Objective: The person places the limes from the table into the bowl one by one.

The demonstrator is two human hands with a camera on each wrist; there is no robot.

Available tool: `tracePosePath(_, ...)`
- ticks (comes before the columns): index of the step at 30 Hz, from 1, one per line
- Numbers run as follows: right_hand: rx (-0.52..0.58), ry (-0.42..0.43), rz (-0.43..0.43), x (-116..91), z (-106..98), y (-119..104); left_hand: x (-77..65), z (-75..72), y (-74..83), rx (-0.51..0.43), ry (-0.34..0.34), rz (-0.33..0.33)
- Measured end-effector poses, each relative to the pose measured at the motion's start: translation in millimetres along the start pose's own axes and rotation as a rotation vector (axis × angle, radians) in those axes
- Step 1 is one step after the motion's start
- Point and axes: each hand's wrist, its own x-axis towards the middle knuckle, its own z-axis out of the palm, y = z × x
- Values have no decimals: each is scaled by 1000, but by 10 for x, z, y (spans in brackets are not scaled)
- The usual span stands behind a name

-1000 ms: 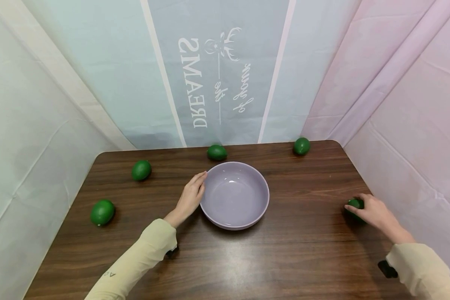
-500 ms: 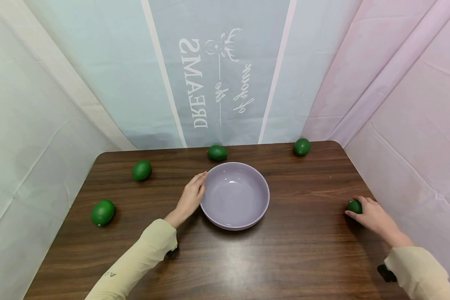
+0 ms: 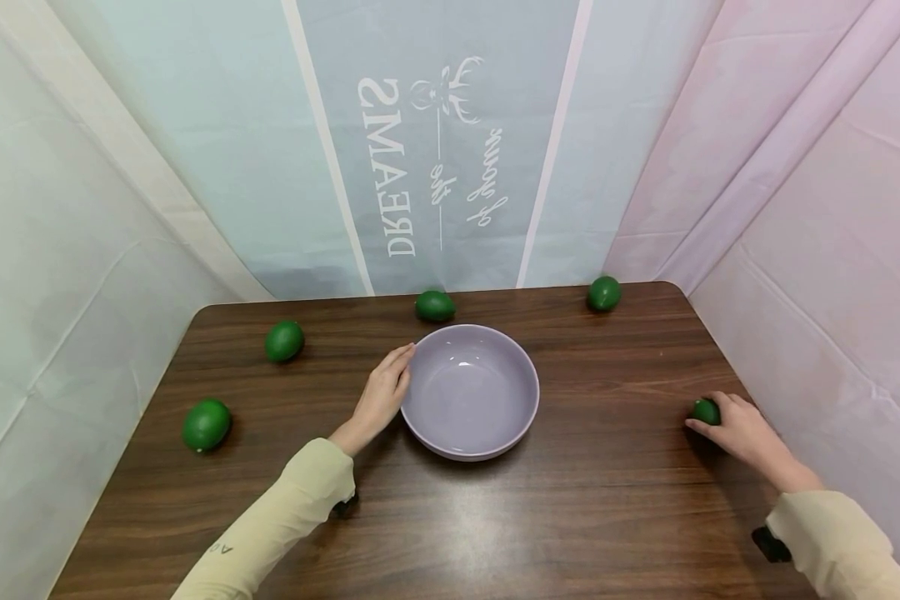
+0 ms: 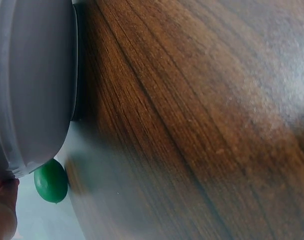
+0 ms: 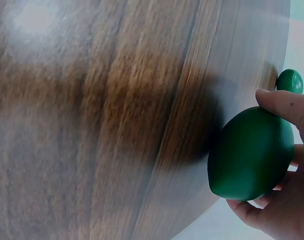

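A pale purple bowl (image 3: 469, 392) stands upright on the brown wooden table. My left hand (image 3: 378, 396) rests against the left side of its rim, fingers together and fairly straight. The left wrist view shows the bowl's outer wall (image 4: 39, 80) close up, with part of the hand (image 4: 2, 212) at the rim. Near the table's right edge my right hand (image 3: 746, 429) grips a green lime (image 3: 706, 412). In the right wrist view this lime (image 5: 252, 155) lies between the thumb and the curled fingers, close to the tabletop; whether it touches the wood I cannot tell.
Several other limes lie on the table: one at the left (image 3: 206, 425), one at the back left (image 3: 284, 342), one just behind the bowl (image 3: 435, 306), one at the back right (image 3: 604, 293). Cloth-covered walls (image 3: 450, 275) border the back and both sides.
My right hand has closed its grip on the lime and shifted slightly left with it. The left hand and the bowl have stayed put.
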Motion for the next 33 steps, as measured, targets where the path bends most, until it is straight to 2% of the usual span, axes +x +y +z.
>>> tracePosePath(16, -2, -17, -5, 97, -10, -195, 4, -2, 1, -5, -21, -32)
tracePosePath(33, -28, -2, -96, 191, -35, -511, 6, 1, -10, -8, -14, -24)
